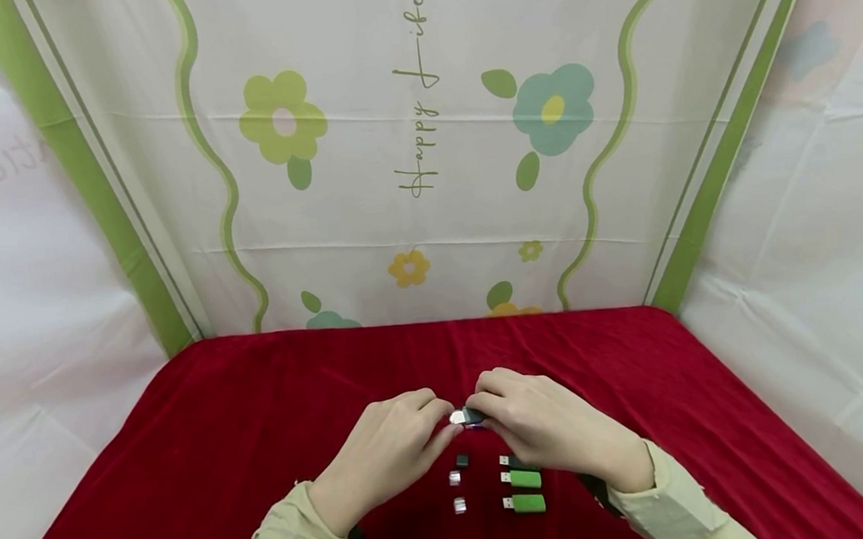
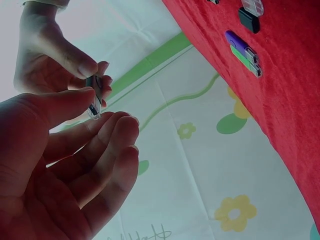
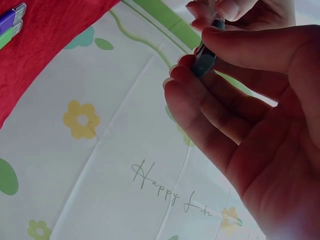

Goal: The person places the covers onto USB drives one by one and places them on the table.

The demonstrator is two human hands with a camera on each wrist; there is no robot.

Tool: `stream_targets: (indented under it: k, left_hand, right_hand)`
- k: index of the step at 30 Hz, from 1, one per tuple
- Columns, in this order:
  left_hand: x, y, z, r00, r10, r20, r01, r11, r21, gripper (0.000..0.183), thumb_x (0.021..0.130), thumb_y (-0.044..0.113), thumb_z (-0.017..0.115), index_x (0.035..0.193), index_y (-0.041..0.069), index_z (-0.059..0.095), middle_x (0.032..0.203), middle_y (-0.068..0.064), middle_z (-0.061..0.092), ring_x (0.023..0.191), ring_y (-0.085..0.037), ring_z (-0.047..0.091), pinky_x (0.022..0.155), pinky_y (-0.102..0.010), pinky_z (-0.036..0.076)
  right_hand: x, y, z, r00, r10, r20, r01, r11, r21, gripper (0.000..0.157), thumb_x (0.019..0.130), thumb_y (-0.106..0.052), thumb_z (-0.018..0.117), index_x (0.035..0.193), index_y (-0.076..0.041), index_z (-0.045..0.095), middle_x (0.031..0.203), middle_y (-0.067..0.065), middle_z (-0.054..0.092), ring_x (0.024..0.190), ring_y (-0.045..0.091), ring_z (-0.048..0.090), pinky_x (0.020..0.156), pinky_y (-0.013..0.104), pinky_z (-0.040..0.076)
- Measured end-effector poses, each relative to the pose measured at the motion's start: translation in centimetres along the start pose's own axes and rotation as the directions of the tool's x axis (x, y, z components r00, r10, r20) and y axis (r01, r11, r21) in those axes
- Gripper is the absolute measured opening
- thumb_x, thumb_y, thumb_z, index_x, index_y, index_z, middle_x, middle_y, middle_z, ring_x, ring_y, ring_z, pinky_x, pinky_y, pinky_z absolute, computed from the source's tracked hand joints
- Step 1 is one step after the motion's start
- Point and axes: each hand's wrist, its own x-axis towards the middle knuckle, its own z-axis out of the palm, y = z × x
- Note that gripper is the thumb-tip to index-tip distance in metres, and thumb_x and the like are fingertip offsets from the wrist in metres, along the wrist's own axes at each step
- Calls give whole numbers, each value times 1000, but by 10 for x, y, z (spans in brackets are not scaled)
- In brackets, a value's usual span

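Observation:
Above the red cloth, both hands meet at a dark USB flash drive with a clear cap at its plug end. My right hand pinches the dark body between thumb and fingers. The thumb and forefinger of my left hand pinch the clear cap; in the left wrist view that cap shows just past the thumb tip. Whether the cap is fully seated cannot be told. Beneath the hands lie a purple flash drive and a green flash drive, side by side, both with clear caps.
Nearer me on the cloth are a black cap and two clear caps. To their right lie two uncapped green flash drives and a dark one, partly under my right hand. A flowered curtain hangs behind.

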Motion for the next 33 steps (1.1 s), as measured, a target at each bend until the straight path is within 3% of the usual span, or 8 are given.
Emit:
stream_targets:
  k: [33]
  left_hand:
    - [1,2,-3,999,49,-23,-49,999,16,15,86,20,79,92,8,72,78,4,59,62,-6,48,53,-13,42]
  right_hand:
    - [0,-1,1,1000,-7,3,7,1000,-9,23,78,5,75,97,-6,67,90,-2,54,75,8,49,63,12,44]
